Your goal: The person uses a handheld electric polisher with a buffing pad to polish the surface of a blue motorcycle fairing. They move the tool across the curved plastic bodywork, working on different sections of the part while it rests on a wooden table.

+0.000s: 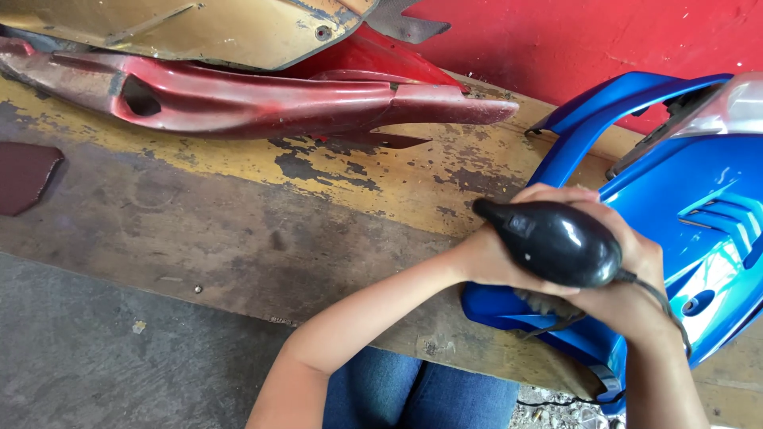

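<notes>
No packages, labels, signs or screens show anywhere on the worn bench.

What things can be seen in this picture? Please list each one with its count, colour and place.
power tool: 1, black, held in both hands over the blue panel, cord trailing right
blue panel: 1, blue, right side on the bench
red panel: 1, worn red, top left on the bench
tan panel: 1, dull gold, top left above the red one
dark red piece: 1, left edge
bench: 1, worn yellow wood
left hand: 1, gripping the tool
right hand: 1, gripping the tool
</notes>
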